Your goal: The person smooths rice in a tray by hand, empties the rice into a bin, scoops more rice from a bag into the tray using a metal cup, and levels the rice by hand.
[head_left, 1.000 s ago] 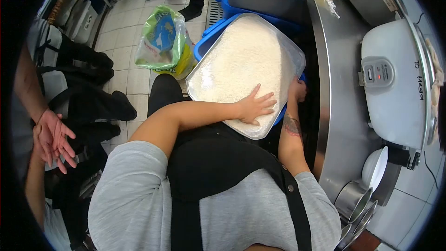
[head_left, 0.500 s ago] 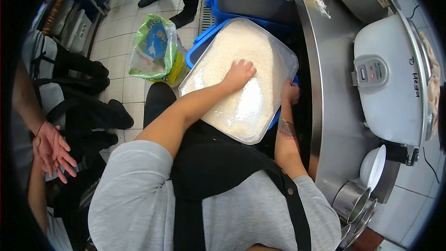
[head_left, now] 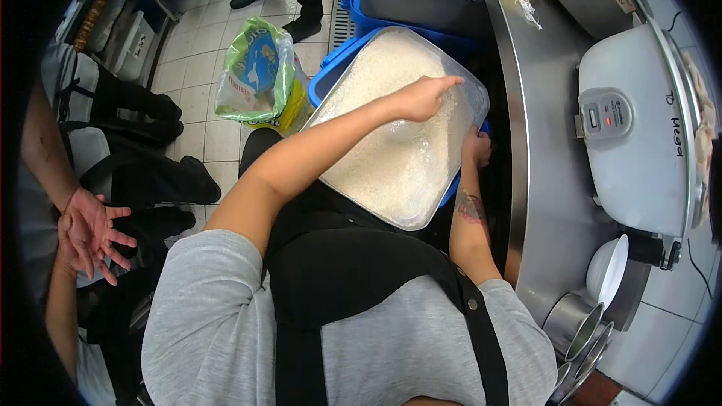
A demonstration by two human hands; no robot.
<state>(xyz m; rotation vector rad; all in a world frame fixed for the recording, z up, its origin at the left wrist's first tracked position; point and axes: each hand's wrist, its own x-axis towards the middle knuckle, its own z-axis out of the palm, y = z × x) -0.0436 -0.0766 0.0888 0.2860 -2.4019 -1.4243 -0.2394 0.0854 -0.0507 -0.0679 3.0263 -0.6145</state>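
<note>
A translucent plastic tub [head_left: 481,98] full of uncooked white rice [head_left: 391,68] rests tilted over a blue bin [head_left: 331,68] in front of my body. Part of the rice has a wet-looking shine. My left hand [head_left: 430,96] is above the rice near the tub's right side, index finger stretched out and the other fingers curled in. I see nothing in that hand. On the right edge of the tub, my right hand [head_left: 475,147] has its fingers closed around the rim; the fingertips are partly hidden.
A green and yellow rice bag [head_left: 259,75] stands open on the tiled floor. Beyond the tub is a grey container [head_left: 421,0]. A steel counter [head_left: 549,158] on the right bears a large rice cooker [head_left: 632,135]. Another person's clasped hands [head_left: 94,233] are at left.
My left hand has lifted off the rice and moved right and slightly up, with its index finger now extended. My right hand stays on the tub's edge.
</note>
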